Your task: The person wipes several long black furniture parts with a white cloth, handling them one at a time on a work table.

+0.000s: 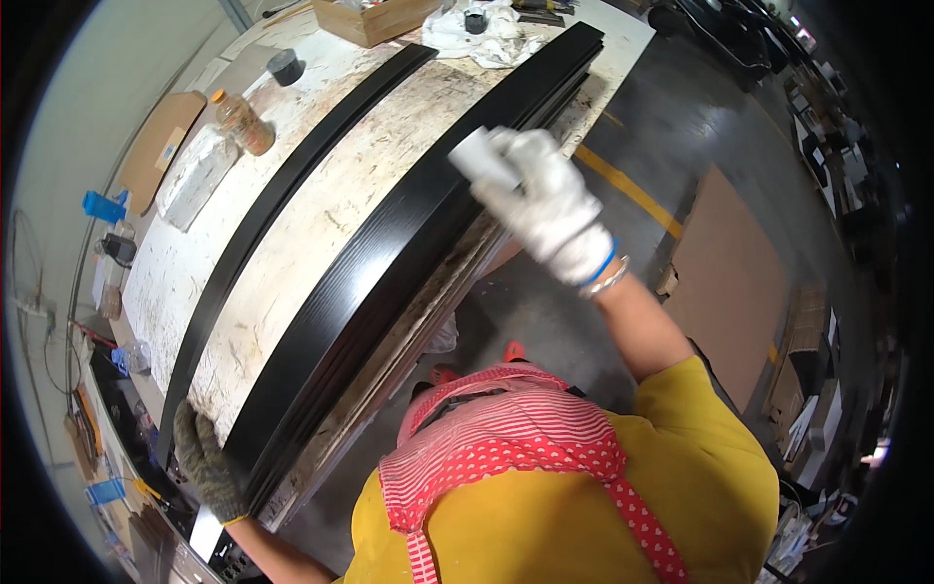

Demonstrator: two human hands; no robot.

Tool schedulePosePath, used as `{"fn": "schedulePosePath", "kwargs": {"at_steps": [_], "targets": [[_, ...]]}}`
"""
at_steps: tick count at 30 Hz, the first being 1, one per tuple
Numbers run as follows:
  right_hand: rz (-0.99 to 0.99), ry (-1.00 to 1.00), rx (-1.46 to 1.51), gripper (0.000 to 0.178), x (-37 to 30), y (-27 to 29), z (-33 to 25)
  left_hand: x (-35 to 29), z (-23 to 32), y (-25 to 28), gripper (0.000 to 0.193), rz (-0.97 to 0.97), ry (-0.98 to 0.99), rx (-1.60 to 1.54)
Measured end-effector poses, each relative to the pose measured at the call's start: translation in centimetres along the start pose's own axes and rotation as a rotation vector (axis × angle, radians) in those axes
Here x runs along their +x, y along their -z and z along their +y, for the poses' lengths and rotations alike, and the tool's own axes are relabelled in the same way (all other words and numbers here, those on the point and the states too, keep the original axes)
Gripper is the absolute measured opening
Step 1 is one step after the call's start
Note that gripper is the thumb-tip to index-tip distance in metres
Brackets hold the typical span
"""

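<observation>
Head view: right hand (545, 200) presses pad (482, 158) onto moulding (389, 263).

right hand (545, 200): grips white block (482, 156) on black moulding (409, 243) | left hand (204, 462): holds moulding end

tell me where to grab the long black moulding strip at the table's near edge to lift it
Probably by its two ends. The long black moulding strip lies flat along the worn white table, its outer side overhanging the edge, so fingers can hook under from the floor side, as the left hand does.
</observation>
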State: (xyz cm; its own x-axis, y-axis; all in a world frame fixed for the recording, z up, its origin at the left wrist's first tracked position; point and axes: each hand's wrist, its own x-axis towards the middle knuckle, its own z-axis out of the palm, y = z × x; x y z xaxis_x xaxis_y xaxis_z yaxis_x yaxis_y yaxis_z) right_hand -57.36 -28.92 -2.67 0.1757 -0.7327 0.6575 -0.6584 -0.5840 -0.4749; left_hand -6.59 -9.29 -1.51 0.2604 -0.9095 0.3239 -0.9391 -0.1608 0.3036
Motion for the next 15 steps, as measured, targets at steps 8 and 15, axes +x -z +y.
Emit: {"fn": "schedulePosePath", "kwargs": {"at_steps": [8,15], "targets": [[-0.302,0.346,-0.023,0.029,-3.6,-5.5,-10.5,-6.5,-11.2,1.6,0.043,-0.208,0.067,0.383],[-0.115,0.278,0.252,0.027,-1.0,-3.9,-9.4,-7.7,-14.2,0.9,0.05,-0.239,0.045,0.501]]}}
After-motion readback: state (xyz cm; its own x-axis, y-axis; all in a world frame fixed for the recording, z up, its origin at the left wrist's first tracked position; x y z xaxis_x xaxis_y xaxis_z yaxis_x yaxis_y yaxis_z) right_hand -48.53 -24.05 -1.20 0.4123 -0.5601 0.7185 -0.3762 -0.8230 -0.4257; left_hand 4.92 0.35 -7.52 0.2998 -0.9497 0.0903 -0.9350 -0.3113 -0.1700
